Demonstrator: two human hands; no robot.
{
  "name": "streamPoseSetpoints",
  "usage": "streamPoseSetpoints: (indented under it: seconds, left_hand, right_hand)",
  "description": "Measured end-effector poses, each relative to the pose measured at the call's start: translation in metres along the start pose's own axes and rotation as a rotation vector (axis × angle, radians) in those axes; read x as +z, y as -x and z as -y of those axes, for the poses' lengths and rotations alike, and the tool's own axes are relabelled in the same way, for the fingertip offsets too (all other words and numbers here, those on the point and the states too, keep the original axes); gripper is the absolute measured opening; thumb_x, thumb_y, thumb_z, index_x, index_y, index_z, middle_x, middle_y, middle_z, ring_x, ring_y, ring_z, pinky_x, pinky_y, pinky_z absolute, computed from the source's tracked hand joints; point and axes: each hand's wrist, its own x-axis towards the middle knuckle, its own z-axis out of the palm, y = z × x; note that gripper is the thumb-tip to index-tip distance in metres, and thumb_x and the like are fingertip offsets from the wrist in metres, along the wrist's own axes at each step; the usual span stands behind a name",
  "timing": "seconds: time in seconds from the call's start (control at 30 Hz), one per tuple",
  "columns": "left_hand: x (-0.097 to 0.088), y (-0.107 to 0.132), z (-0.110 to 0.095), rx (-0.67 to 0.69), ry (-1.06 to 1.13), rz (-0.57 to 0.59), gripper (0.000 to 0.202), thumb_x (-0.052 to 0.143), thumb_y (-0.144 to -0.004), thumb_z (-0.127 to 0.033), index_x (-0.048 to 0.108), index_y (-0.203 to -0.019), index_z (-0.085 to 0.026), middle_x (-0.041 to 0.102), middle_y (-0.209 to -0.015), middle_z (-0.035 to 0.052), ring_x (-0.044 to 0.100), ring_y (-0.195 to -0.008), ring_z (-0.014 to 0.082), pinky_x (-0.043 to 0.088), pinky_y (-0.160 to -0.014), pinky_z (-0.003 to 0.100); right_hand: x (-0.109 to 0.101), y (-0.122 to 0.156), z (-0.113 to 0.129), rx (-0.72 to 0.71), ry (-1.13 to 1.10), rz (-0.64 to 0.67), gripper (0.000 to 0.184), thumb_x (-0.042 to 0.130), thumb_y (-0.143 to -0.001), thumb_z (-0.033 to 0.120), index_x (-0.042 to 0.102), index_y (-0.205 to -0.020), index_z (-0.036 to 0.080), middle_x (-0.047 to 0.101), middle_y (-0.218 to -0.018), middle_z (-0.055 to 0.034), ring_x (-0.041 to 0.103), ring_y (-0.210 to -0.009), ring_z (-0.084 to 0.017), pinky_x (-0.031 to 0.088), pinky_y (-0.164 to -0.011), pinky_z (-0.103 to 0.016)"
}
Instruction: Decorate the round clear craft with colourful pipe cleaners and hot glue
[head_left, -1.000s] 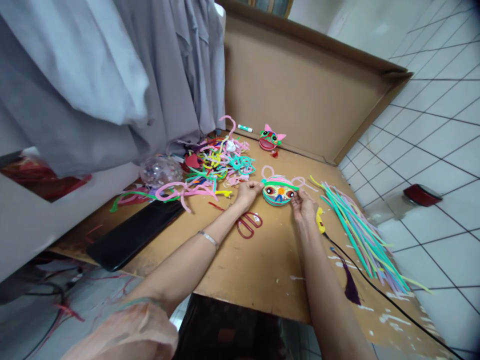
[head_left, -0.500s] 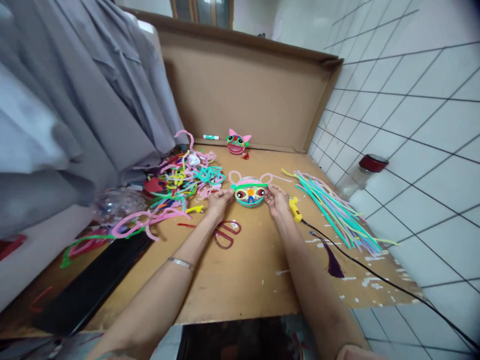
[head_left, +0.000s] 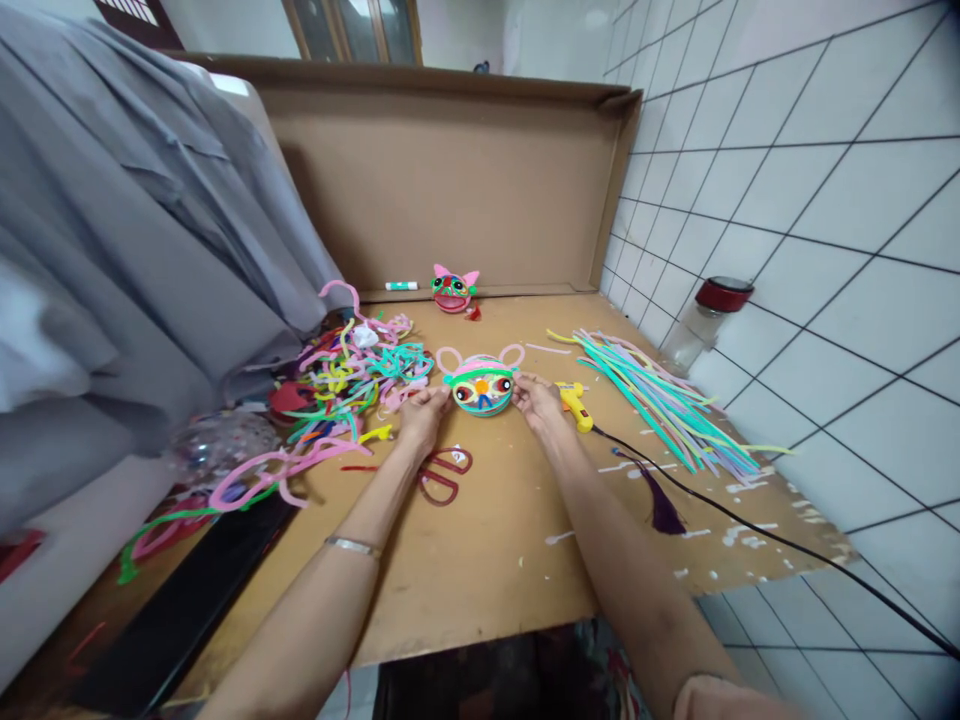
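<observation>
A round animal head made of coloured pipe cleaners (head_left: 482, 388) is held over the middle of the table. It has big dark eyes, an orange nose, a green band and two pink loop ears. My left hand (head_left: 424, 416) pinches its left side, and my right hand (head_left: 537, 400) has its fingers closed at the right side. Red-handled scissors (head_left: 442, 478) lie just below my left hand, their blades partly hidden by the forearm. Right of my right hand rests a yellow glue gun (head_left: 575, 405) with a black cord.
Tangled pipe cleaners (head_left: 352, 375) heap up at left, near a black flat object (head_left: 187, 610). Straight pipe cleaners (head_left: 660, 400) lie at right by a red-lidded jar (head_left: 705, 320) and a purple tassel (head_left: 663, 505). A finished-looking pink-eared head (head_left: 452, 290) and a glue stick (head_left: 401, 286) stand before the cardboard (head_left: 450, 190).
The camera view has turned slightly, shifting most things left. Both hands keep hold of the pipe-cleaner head, whose face is now turned a little to the right.
</observation>
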Motion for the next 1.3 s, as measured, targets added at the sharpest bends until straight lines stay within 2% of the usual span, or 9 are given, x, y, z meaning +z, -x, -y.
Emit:
streamPoseSetpoints:
  seconds: [0.27, 0.47, 0.67, 0.97, 1.13, 1.3]
  left_hand:
    - [-0.001, -0.004, 0.006, 0.017, -0.019, -0.01, 0.036, 0.088, -0.047, -0.039, 0.065, -0.06, -0.015, 0.06, -0.056, -0.0018, 0.051, -0.056, 0.009, 0.045, -0.061, 0.024]
    - [-0.001, -0.005, 0.01, 0.059, -0.083, 0.005, 0.042, 0.087, -0.046, -0.047, 0.064, -0.059, -0.014, 0.055, -0.052, -0.0033, 0.044, -0.052, 0.0068, 0.036, -0.056, 0.022]
    - [0.001, -0.004, 0.009, 0.054, -0.051, 0.0, 0.044, 0.087, -0.044, -0.048, 0.063, -0.057, -0.014, 0.054, -0.052, -0.0033, 0.042, -0.052, 0.0063, 0.034, -0.055, 0.022]
    - [0.003, -0.002, 0.008, 0.037, -0.011, 0.01, 0.042, 0.088, -0.046, -0.046, 0.063, -0.058, -0.014, 0.058, -0.055, -0.0019, 0.047, -0.053, 0.0075, 0.041, -0.059, 0.023]
    - [0.006, -0.005, 0.013, 0.038, -0.005, -0.004, 0.043, 0.087, -0.044, -0.047, 0.064, -0.06, -0.014, 0.058, -0.054, -0.0019, 0.047, -0.053, 0.0079, 0.04, -0.058, 0.024]
    - [0.009, -0.004, 0.014, 0.057, -0.001, -0.01, 0.04, 0.086, -0.047, -0.045, 0.062, -0.055, -0.014, 0.055, -0.051, -0.0028, 0.044, -0.052, 0.0073, 0.037, -0.056, 0.023]
  right_hand:
    - [-0.004, -0.002, -0.003, 0.061, 0.06, -0.022, 0.018, 0.072, -0.07, 0.009, 0.057, -0.064, 0.018, 0.054, -0.04, 0.0077, 0.047, -0.034, -0.006, 0.041, -0.037, -0.015]
    - [-0.006, 0.0, 0.0, 0.064, 0.122, -0.03, 0.015, 0.067, -0.073, 0.01, 0.056, -0.066, 0.018, 0.054, -0.04, 0.0076, 0.047, -0.033, -0.006, 0.039, -0.034, -0.015]
    - [-0.004, 0.006, 0.002, 0.013, 0.177, -0.054, 0.021, 0.073, -0.07, 0.016, 0.053, -0.065, 0.019, 0.054, -0.04, 0.0083, 0.047, -0.031, -0.006, 0.037, -0.032, -0.014]
    - [0.002, 0.024, 0.004, -0.113, 0.216, -0.102, 0.021, 0.071, -0.068, 0.013, 0.052, -0.062, 0.018, 0.057, -0.043, 0.0076, 0.05, -0.031, -0.005, 0.035, -0.03, -0.012]
    - [0.002, 0.022, 0.006, -0.158, 0.24, -0.134, 0.018, 0.065, -0.07, 0.01, 0.052, -0.06, 0.017, 0.058, -0.043, 0.007, 0.05, -0.03, -0.005, 0.035, -0.029, -0.011]
    - [-0.001, 0.018, 0.009, -0.202, 0.284, -0.141, 0.019, 0.069, -0.067, 0.013, 0.051, -0.062, 0.017, 0.062, -0.047, 0.0065, 0.053, -0.03, -0.006, 0.036, -0.029, -0.013]
